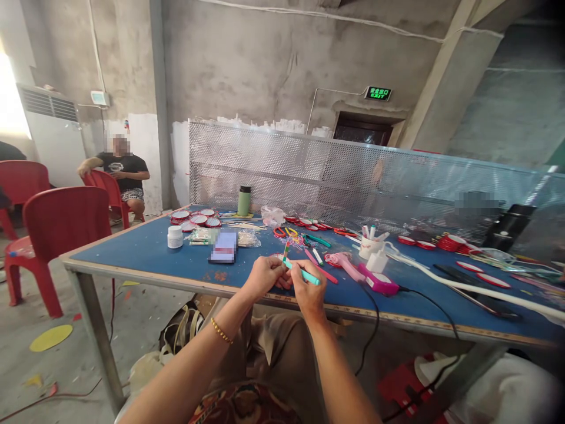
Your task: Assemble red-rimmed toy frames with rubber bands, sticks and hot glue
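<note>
Over the table's front edge my two hands meet. My left hand (266, 275) is closed, its fingers pinching a small thin stick (286, 252) with green and orange-red colouring near its top. My right hand (311, 294) grips a turquoise marker pen (306, 274) like a writing tool, and its tip reaches the stick or sits right beside it; I cannot tell if they touch. Just beyond lie a loose pile of coloured bands (296, 240), several pens and a pink marker (326, 274). A lit phone (224, 246) rests to the left of my hands.
The blue table (132, 250) also bears a white bottle (175, 237), a green flask (244, 201), red-rimmed discs (198, 219), a pen cup (369, 244) and a magenta device (378, 280) with a black cable. A perforated metal screen (282, 165) backs it. Red chairs (66, 218) and a seated person (126, 171) are left.
</note>
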The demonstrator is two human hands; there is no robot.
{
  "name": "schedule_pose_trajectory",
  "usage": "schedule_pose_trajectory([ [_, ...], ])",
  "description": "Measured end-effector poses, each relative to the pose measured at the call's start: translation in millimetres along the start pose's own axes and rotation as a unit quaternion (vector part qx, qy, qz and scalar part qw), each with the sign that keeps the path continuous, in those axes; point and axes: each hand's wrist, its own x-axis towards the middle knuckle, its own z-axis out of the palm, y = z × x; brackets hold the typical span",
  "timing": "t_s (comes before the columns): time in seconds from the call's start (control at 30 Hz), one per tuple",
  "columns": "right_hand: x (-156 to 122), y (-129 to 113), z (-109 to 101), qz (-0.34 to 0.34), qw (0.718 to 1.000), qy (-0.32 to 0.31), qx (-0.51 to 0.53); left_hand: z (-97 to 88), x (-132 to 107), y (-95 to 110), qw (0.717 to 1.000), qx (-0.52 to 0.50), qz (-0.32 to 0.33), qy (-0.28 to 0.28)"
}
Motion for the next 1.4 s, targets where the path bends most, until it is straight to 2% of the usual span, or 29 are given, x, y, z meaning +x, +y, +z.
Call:
schedule_pose_trajectory([
  [0.83,0.9,-3.8,1.8,0.015,0.999,0.013,0.027,-0.5,2.3,-4.8,1.0,-0.006,0.001,-0.001],
  [1.07,1.0,-3.6,-0.6,-0.008,1.0,0.004,-0.007,-0.1,0.9,-1.6,1.0,-0.005,0.004,-0.003],
  [1.27,-0.2,-8.5,-0.7,0.03,0.998,0.033,0.044,0.8,0.2,1.6,1.0,-0.026,-0.013,-0.001],
  [1.4,0.4,-8.8,0.9,0.027,0.998,0.037,0.051,0.5,0.3,1.7,0.999,-0.045,-0.016,-0.002],
])
